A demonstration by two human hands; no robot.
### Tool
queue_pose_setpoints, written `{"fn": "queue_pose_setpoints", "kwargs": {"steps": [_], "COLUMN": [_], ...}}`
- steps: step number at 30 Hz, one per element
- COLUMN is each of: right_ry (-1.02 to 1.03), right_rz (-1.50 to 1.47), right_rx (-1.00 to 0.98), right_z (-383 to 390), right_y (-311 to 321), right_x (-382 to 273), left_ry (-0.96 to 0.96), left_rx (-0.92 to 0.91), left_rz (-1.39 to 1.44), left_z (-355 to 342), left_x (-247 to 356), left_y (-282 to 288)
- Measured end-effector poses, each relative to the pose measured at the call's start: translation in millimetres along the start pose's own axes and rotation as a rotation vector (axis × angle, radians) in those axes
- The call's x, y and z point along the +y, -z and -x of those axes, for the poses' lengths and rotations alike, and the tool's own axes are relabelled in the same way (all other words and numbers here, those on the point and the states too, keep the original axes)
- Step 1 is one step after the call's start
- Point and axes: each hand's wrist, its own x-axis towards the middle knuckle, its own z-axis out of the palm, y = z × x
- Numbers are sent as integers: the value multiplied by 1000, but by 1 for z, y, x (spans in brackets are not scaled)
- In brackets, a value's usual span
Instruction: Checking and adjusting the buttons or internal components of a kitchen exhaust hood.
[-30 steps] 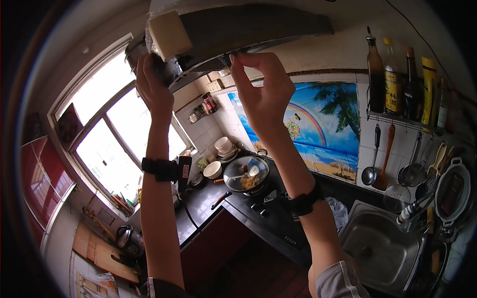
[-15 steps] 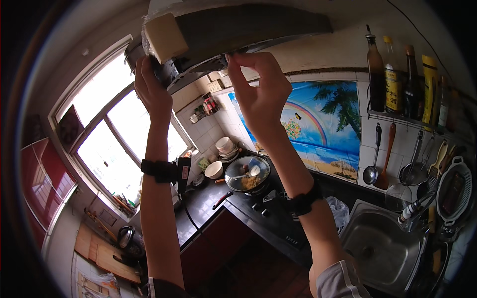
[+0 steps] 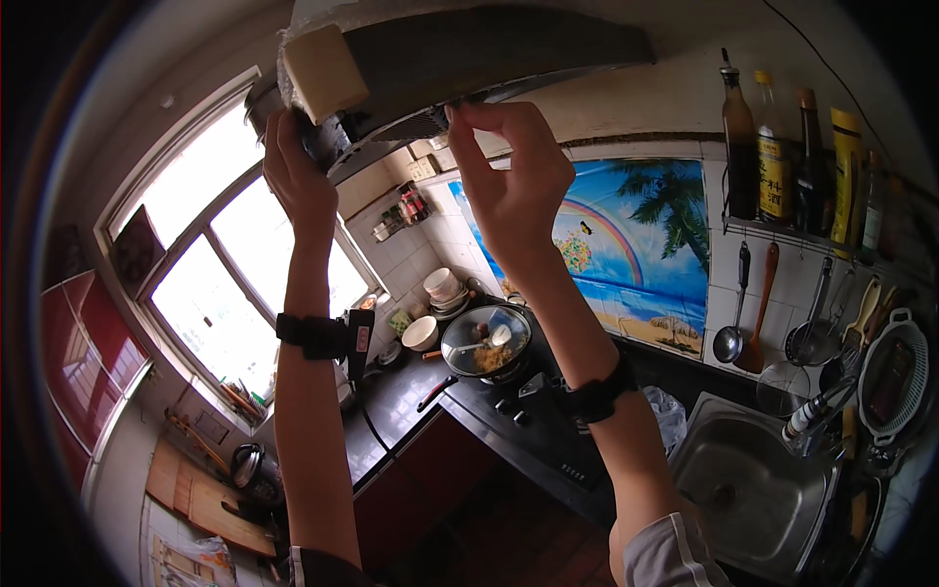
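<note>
Overhead at the top of the view is a dark range hood (image 3: 489,44), with a pale beige block-shaped piece (image 3: 326,73) at its left end. Raised beside that piece, my left hand (image 3: 296,176) is closed against the dark underside; its fingertips and thumb are partly hidden. My right hand (image 3: 514,166) pinches the hood's lower edge between thumb and index finger, beside a slotted grille (image 3: 419,127). Whether the pinched part is loose or fixed, I cannot tell. Black straps with devices circle both wrists.
Below stands a pan with a glass lid (image 3: 487,342) on the stove (image 3: 548,435); stacked bowls (image 3: 445,287) are behind it. A steel sink (image 3: 753,489) lies right, under hanging utensils (image 3: 748,333) and a bottle rack (image 3: 797,235). A window (image 3: 245,235) is left.
Almost nothing differs. My left hand and forearm have shifted very slightly left; the right hand keeps its pinch at the hood's edge.
</note>
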Motion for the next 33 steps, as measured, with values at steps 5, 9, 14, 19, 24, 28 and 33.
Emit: {"fn": "queue_pose_setpoints", "kwargs": {"steps": [5, 9, 14, 19, 24, 28, 33], "right_ry": [-1, -8, -3, 27, -30, -23, -48], "right_rz": [5, 10, 3, -5, 65, 108, 61], "right_rx": [8, 20, 32, 30, 41, 49, -3], "right_z": [2, 2, 1, -1, -1, 0, 9], "right_y": [-2, -2, -3, 0, 5, 9, 3], "right_x": [1, -1, 0, 5, 5, 4, 4], "left_ry": [-34, 30, -76, -123, -102, -36, -291], "left_rx": [-5, -16, -5, 16, 82, 72, 110], "left_rz": [-23, 15, -67, -84, -37, -3, -146], "left_z": [1, 1, 0, 0, 3, 3, 4], "left_x": [-2, -4, -6, -5, 1, 3, -17], "left_y": [0, 1, 2, 0, -7, -7, -8]}}
